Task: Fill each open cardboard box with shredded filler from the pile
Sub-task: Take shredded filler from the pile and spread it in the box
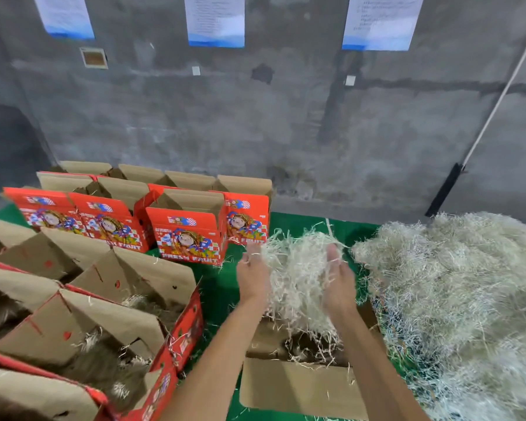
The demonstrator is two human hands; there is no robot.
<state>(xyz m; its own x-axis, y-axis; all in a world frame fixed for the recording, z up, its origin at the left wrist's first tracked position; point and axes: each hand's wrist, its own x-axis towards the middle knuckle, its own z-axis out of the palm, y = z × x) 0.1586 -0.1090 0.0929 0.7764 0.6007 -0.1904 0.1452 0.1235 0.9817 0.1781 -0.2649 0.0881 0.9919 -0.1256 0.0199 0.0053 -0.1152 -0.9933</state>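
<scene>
The big pile of shredded filler (456, 299) spreads from about two o'clock round to four o'clock of where I stand, heaped on the green floor covering (219, 287). At nine to eleven o'clock stand the red fruit boxes (189, 235), flaps up; the near ones at eight o'clock (110, 338) already show filler inside, while I cannot see into those farther back at eleven. Straight ahead at six o'clock, right under my arms, is the open box (298, 381) I judge I am filling now, with a little filler in its bottom.

Between my palms, at twelve o'clock above that box, I carry a clump of filler (298, 281). My left hand (252, 275) and right hand (339, 284) press it from either side, fingers fairly straight rather than wrapped round it.

So the step in hand is loading this box. Next I should lower the clump into the opening, spread my palms to drop it, then reach to three o'clock for more.
</scene>
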